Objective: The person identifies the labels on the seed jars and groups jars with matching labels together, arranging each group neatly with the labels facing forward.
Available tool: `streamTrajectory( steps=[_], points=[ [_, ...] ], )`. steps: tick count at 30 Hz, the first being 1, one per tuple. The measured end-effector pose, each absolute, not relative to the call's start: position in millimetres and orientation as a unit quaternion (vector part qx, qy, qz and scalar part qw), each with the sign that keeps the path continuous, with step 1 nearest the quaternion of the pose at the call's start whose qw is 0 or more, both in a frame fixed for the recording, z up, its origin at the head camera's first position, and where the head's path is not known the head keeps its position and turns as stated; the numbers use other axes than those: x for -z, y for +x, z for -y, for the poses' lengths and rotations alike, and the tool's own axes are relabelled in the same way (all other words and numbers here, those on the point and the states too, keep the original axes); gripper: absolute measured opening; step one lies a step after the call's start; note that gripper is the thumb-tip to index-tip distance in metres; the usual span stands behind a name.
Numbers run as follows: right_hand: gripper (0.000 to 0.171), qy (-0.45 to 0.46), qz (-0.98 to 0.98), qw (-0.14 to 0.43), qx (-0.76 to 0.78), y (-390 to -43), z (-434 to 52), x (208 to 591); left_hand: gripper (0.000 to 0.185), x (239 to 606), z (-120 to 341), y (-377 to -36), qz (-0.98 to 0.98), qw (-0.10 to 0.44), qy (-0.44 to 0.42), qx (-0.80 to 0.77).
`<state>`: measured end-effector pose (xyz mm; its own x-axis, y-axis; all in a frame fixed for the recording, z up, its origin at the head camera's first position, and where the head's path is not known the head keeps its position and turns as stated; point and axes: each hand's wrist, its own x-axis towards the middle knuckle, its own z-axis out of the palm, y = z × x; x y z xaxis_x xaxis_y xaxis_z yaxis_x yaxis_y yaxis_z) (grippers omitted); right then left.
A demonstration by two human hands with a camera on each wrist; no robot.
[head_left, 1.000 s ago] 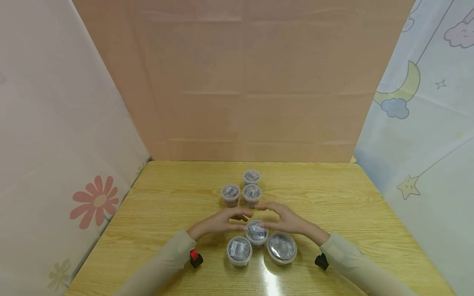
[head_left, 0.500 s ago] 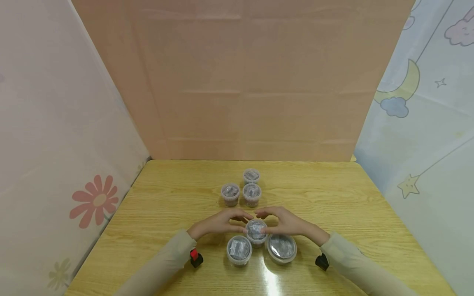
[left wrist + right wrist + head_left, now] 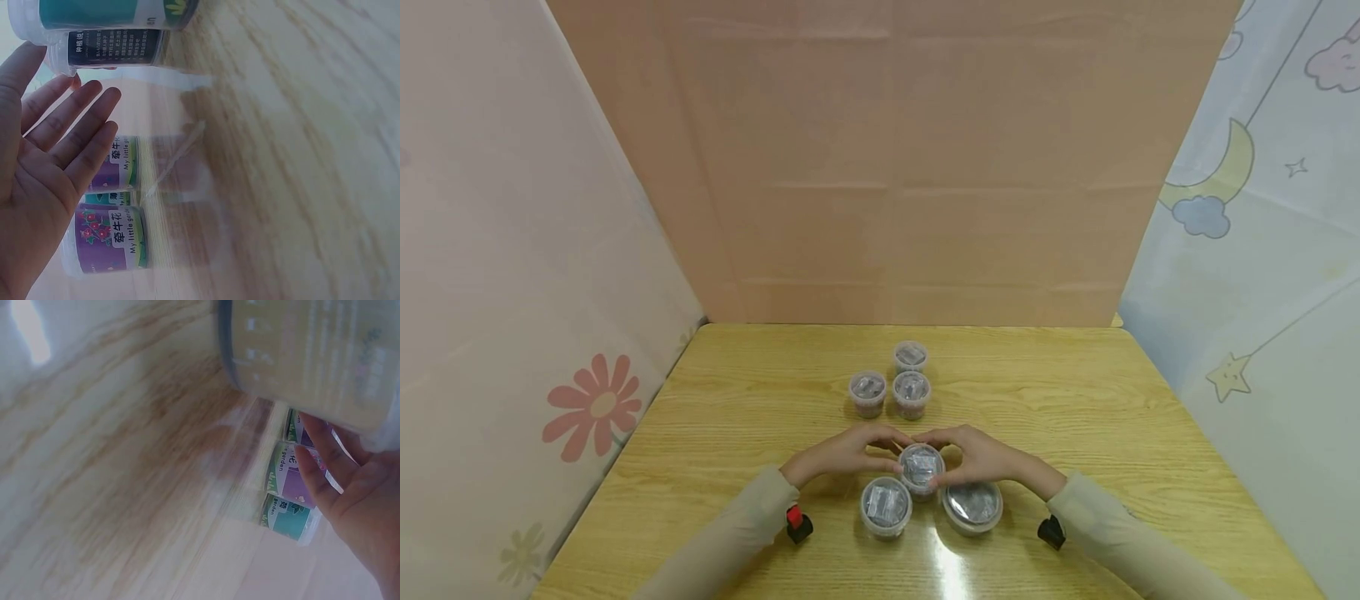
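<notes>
A small clear tub [image 3: 921, 463] with a foil packet under its lid stands on the wooden table [image 3: 1075, 400] between my hands. My right hand [image 3: 979, 457] cups it, with the thumb on its near side and the fingers arched over its far side. In the right wrist view this tub [image 3: 312, 356] fills the top right, above my fingers [image 3: 312, 462]. My left hand [image 3: 848, 450] hovers just left of the tub with a small gap at the thumb. In the left wrist view the left hand's fingers [image 3: 75, 125] are straight and hold nothing.
A similar tub [image 3: 885, 504] stands near left and a wider one [image 3: 972, 504] near right, both close to my wrists. Three smaller tubs [image 3: 912, 390] cluster farther back; their purple and teal labels [image 3: 115, 231] show in the left wrist view. Paper screens wall the table.
My right hand has slid left and closed in onto the middle tub. The fingertips of both hands have come together beyond it. The left hand has barely moved.
</notes>
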<state>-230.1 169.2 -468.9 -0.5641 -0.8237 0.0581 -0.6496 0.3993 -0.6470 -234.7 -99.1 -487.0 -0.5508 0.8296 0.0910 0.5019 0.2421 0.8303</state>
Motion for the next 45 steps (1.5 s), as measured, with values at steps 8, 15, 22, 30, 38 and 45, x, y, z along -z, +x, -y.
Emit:
streamTrajectory(
  steps=[8,15,22,30,38,45],
  points=[
    [0.074,-0.451,-0.826,0.14,0.308,-228.1,-170.9,468.2,0.044,486.7,98.0,-234.4,-0.763,0.186,0.438,-0.438],
    [0.072,-0.443,-0.823,0.154,0.322,-228.0,-169.5,470.9,0.045,474.5,97.0,-225.9,-0.761,0.187,0.438,-0.44],
    [0.068,-0.453,-0.817,0.145,0.327,-228.1,-167.5,469.8,0.043,472.4,97.0,-224.8,-0.76,0.191,0.432,-0.446],
    [0.062,-0.457,-0.816,0.133,0.327,-230.4,-168.2,472.9,0.043,488.3,98.1,-231.8,-0.766,0.192,0.425,-0.443],
    [0.057,-0.461,-0.809,0.134,0.339,-233.1,-168.7,473.8,0.043,488.0,98.5,-230.5,-0.77,0.194,0.411,-0.449],
    [0.057,-0.443,-0.807,0.138,0.365,-238.0,-170.2,468.5,0.043,488.5,99.5,-232.8,-0.767,0.197,0.403,-0.458]
  ],
)
